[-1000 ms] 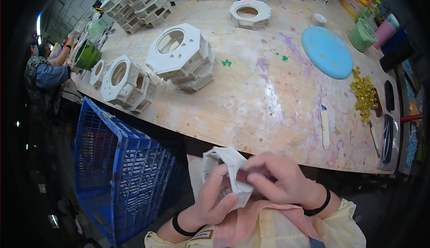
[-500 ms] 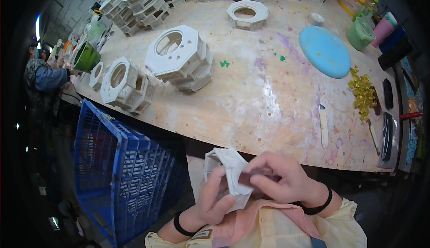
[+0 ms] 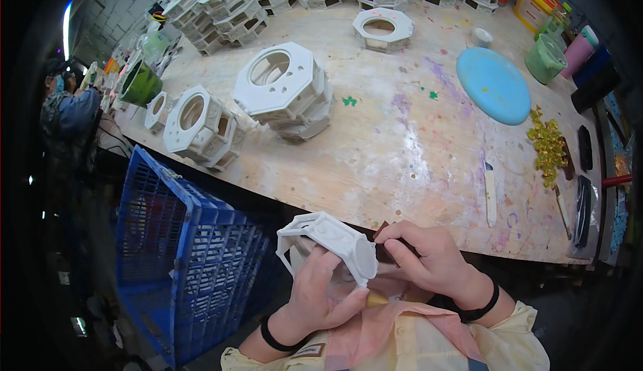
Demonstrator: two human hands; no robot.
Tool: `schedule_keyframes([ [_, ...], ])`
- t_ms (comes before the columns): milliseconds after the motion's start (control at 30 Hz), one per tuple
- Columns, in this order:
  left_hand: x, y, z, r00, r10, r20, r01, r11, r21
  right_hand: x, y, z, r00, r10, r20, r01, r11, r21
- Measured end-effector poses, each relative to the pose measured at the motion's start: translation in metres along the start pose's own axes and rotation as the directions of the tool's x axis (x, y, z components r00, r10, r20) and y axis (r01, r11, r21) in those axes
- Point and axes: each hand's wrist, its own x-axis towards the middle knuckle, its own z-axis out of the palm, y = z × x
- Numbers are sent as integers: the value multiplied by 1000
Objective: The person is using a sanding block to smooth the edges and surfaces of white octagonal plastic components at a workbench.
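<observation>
a paint-marked worktable point(image 3: 375, 170) spans the view; a blue plastic crate point(image 3: 186, 264) stands beside its near edge, at left. on the table rest a white octagonal-topped structure point(image 3: 281, 98) and a blue disc point(image 3: 493, 86). a white openwork frame point(image 3: 335, 237) is held tilted above the lap: the left hand point(image 3: 316, 296) grips it, fingers inside. the right hand point(image 3: 429, 260), just beside the frame, pinches a thin brown piece point(image 3: 381, 229).
</observation>
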Motion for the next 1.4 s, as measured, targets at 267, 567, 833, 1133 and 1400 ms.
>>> schedule_keyframes([
  [267, -8, -4, 1, 999, 26, 28, -27, 999, 25, 4, -3, -1, 996, -76, 45, 80, 993, -84],
  [567, -11, -4, 3, 996, 56, 63, -61, 996, 73, 5, -13, -1, 984, -91, 152, 112, 984, -138],
  [833, -7, -8, 2, 992, 98, 73, -104, 991, 82, 7, -18, 0, 979, -160, 127, 188, 947, -261],
  [1133, -8, -1, 2, 994, 5, 113, -20, 990, 136, 7, -19, 3, 976, -174, 129, 203, 943, -264],
  [1400, -3, 17, 0, 999, -30, 17, 27, 989, 143, 3, -19, 9, 992, -106, 73, 122, 957, -262],
])
